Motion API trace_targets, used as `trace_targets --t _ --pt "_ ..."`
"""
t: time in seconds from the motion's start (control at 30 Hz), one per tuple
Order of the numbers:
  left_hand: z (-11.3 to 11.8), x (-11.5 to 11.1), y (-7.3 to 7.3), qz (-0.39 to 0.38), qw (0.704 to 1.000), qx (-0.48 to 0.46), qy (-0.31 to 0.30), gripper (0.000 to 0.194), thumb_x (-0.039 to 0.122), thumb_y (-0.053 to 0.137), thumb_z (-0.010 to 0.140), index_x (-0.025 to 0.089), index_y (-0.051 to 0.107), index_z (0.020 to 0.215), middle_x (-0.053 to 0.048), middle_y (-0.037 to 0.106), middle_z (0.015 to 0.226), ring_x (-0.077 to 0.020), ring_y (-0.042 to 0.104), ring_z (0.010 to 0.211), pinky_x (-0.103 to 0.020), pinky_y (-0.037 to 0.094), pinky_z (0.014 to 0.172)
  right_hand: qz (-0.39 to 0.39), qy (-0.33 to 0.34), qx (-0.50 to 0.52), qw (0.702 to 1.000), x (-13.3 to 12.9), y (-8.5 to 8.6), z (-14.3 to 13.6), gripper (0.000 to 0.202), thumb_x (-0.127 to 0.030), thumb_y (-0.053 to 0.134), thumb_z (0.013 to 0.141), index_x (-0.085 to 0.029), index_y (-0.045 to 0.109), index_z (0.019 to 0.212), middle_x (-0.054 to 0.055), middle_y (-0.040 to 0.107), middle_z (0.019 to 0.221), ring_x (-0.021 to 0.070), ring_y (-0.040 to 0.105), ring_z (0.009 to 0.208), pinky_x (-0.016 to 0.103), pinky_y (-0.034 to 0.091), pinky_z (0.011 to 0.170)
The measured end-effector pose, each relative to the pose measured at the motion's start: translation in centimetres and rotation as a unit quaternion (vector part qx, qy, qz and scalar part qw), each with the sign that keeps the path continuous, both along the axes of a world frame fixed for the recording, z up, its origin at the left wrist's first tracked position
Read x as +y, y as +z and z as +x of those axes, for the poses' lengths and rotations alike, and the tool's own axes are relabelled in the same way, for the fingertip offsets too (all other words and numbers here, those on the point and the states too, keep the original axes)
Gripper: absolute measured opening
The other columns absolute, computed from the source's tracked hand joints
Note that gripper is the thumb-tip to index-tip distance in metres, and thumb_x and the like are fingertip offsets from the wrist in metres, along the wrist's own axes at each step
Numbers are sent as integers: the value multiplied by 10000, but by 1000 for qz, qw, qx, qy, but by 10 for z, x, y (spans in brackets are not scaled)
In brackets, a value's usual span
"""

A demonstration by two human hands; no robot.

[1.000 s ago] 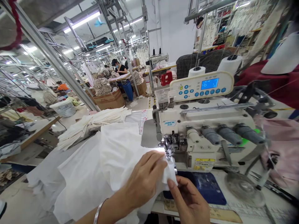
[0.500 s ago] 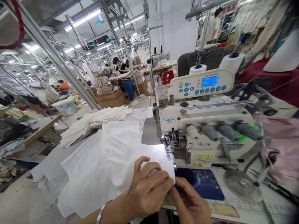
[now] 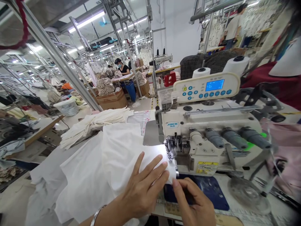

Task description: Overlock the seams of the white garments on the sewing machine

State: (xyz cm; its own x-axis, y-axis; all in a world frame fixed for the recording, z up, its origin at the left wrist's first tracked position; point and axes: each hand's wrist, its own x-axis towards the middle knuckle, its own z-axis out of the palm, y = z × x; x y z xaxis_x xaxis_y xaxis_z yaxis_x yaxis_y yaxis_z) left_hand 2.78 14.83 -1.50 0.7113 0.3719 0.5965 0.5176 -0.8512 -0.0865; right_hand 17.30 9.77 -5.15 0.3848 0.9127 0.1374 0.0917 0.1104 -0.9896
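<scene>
Two hands touch the white fabric (image 3: 119,157) in the head view. The left hand (image 3: 144,188) lies open on it, fingers spread; the right hand (image 3: 195,201) pinches its near right corner, thumb against forefinger. Left of the sewing machine (image 3: 211,122), its long axis runs roughly left to right, right end toward the needle area (image 3: 170,149).

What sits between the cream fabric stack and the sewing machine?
Head view: between the cream fabric stack and sewing machine lie a checked sheet, a flat grey plate and, nearer the camera, white cloth.
</scene>
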Motion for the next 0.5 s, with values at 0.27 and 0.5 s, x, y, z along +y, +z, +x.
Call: trace_targets --t 0.27,0.5 --pt "7 9 13 20 1000 24 -1 342 7 372 873 5 612 1117 -171 671 1127 -281 571 1169 -457 507 989 71 -107 -235 964 22 7 4 452 -365 548 914 -193 366 537 -46 342 523 86 301 485 233 298 532" --pt "16 31 30 -156 986 32 45 413 34 357 845 82 495 1231 -153 584 1203 -242 499 1215 -436 490 1036 75 -52 -135 987 3 -14 -26 279 -328 618 861 -205 543 622 -34 488 561 88 424 478 212 348 508"
